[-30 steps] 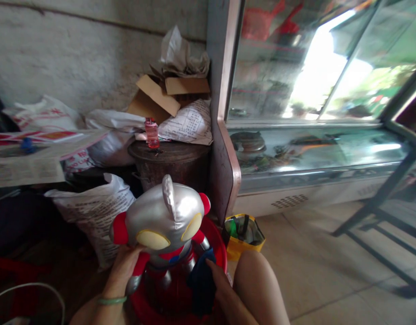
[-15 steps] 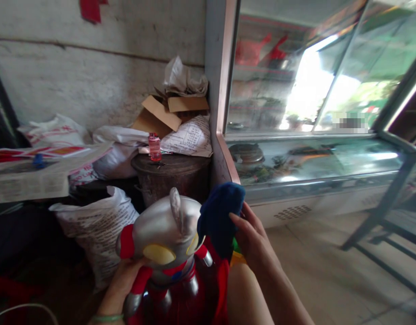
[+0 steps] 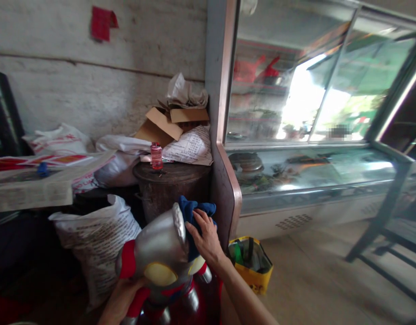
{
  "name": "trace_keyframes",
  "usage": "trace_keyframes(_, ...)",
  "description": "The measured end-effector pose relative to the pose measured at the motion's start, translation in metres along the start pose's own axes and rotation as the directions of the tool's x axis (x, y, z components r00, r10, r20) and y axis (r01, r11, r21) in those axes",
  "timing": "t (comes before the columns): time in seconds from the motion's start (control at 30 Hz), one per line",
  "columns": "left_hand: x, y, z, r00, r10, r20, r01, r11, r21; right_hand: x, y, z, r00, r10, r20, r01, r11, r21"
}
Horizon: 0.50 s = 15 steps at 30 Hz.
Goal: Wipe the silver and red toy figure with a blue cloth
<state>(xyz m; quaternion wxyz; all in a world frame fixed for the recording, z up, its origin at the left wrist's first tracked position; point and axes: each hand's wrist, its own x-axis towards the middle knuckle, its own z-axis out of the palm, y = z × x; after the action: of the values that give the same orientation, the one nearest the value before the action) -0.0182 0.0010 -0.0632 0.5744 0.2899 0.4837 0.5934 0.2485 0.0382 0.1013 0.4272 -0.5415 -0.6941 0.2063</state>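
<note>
A silver and red toy figure [image 3: 156, 246] with yellow eyes and a crest on its head stands in front of me, its lower part resting on a dark red surface. My left hand [image 3: 126, 291] grips it below the head on the left side; its fingertips are partly hidden behind the figure. With my right hand [image 3: 206, 237] I press a dark blue cloth [image 3: 190, 210] against the right side of the head, fingers bent over the fabric. The cloth covers part of the head beside the crest.
A white printed sack [image 3: 99, 239] stands at the left. Behind the figure, a pink bottle [image 3: 156, 156] sits on a dark round bin [image 3: 174, 178]. A glass display case [image 3: 282, 198] fills the right, with a yellow bag [image 3: 255, 275] on the floor before it.
My right hand has moved left with the blue cloth, from beside the figure's head onto it. The yellow bag now shows more fully. My left hand keeps its hold.
</note>
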Motion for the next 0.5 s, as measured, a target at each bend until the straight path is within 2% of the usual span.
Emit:
trace_keyframes(0.13, 0.002, 0.003, 0.001, 0.996, -0.004, 0.084, 0.028, 0.958, -0.286, 0.004, -0.004, 0.007, 0.983, 0.068, -0.173, -0.036, 0.983, 0.178)
trace_keyframes(0.27, 0.006, 0.013, 0.014, 0.993, -0.103, -0.05, 0.076, 0.92, -0.384, 0.007, -0.003, 0.019, 0.956, 0.159, -0.245, -0.073, 0.943, 0.326)
trace_keyframes(0.37, 0.006, 0.015, 0.021, 0.983, -0.11, -0.15, 0.038, 0.91, -0.413, 0.009, 0.002, 0.017, 0.938, 0.271, -0.219, -0.142, 0.872, 0.469)
trace_keyframes(0.5, 0.011, 0.005, 0.019, 0.981, -0.084, -0.177, 0.004, 0.912, -0.41, 0.009, -0.012, -0.008, 0.918, 0.383, -0.102, -0.233, 0.73, 0.643)
